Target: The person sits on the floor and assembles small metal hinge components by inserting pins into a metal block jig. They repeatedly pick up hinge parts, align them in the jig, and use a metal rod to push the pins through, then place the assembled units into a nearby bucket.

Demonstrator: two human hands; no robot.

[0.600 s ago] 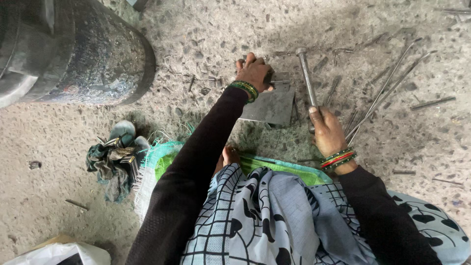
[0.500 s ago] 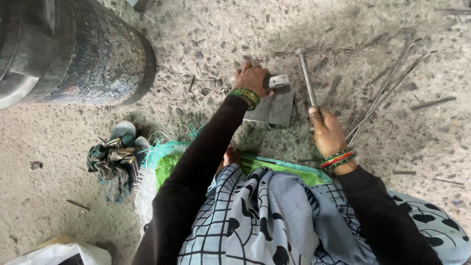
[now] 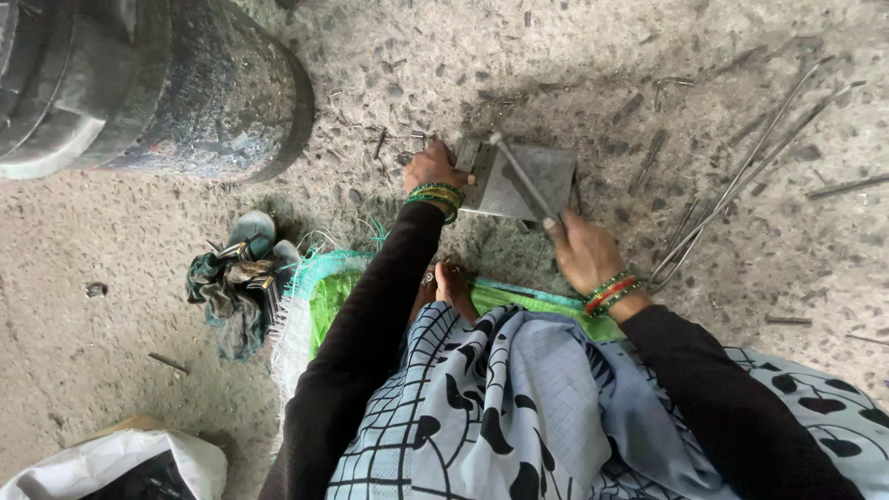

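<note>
On the gritty floor, right hand (image 3: 582,252) grips a thin steel rod (image 3: 521,176).

floor: rough grey concrete floor (image 3: 139,306), gritty and pitted | upper left: large dark metal drum (image 3: 185,83) stood on it | left: crumpled cloth bundle (image 3: 231,287) lay there | lower left: white plastic bag (image 3: 111,468) | light: flat, soft daylight

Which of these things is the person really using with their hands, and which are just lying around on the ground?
In use:
left hand pressing at the edge of the flat metal plate
right hand gripping the hammer, its head over the plate

Just lying about:
long metal rods
big dark drum
sandals with rags
green mat
white bag
</note>
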